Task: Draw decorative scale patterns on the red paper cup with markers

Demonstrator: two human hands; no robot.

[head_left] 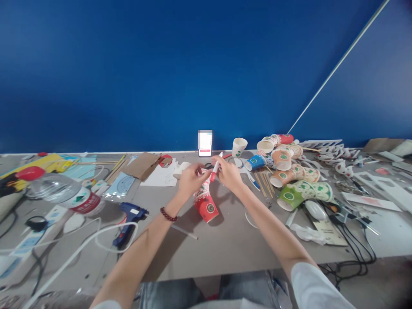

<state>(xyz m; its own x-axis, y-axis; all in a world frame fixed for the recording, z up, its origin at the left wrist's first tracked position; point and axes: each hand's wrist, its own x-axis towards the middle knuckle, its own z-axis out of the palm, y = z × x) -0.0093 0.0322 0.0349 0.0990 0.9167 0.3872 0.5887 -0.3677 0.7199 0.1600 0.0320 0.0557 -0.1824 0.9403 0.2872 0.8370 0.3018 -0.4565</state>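
A red paper cup [207,207] with a white lacy pattern lies tilted on the grey table, joined at its upper end to another patterned part below my hands. My left hand [192,180] has its fingers curled at the upper end of this red cup piece, partly hiding it. In my right hand [228,171] is a white marker [216,166] with a red end, held slanting just above and right of the cup. The marker's red end points down towards the cup. Whether it touches the cup cannot be made out.
A phone [205,143] stands against the blue wall. Joined paper cups [289,195] and a white cup [239,146] are to the right. A blue glue gun [128,223], a clear bottle [64,193] and loose cables are on the left. Cardboard [144,166] lies behind.
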